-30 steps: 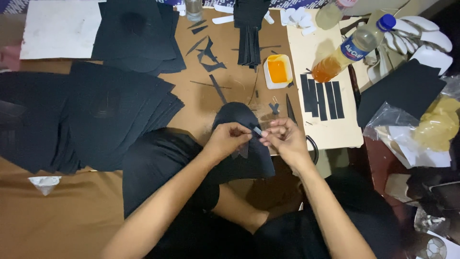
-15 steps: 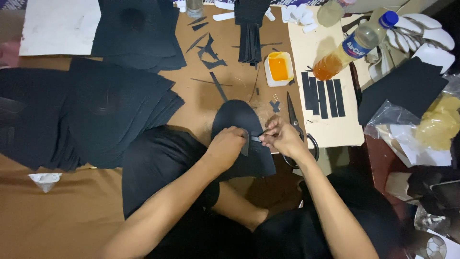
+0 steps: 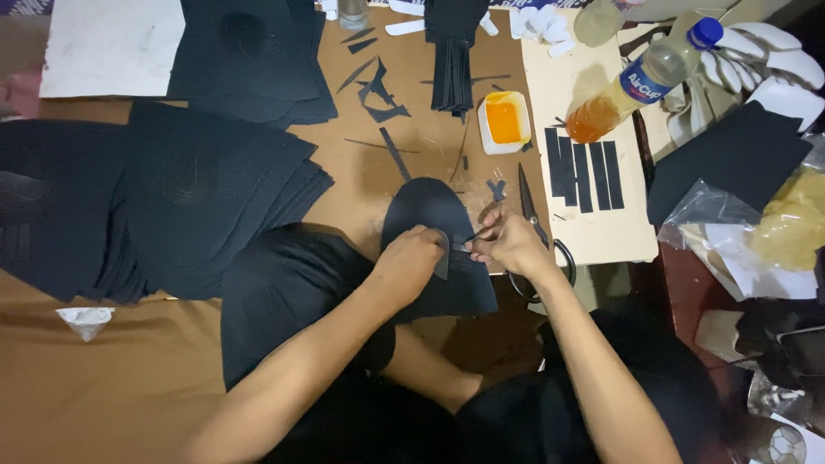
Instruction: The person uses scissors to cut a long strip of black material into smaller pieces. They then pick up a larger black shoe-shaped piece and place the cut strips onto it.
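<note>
Both hands meet over one rounded, dome-shaped black fabric piece (image 3: 430, 215) that lies at the near edge of the brown work table (image 3: 129, 395), just above the person's lap. The left hand (image 3: 411, 262) presses down on the piece and pinches a small dark strip against it; the right hand (image 3: 509, 245) is closed in a narrow pinch on the same strip, with what looks like a thin tool in its fingers, too small to tell. Judging by the layout, much is left: large stacks of flat black sheets (image 3: 198, 189) wait on the left, and four cut black strips (image 3: 584, 176) lie unused on the pale board (image 3: 559, 86), beside black-handled scissors (image 3: 537, 228) and a small tub of orange glue (image 3: 504, 122).
</note>
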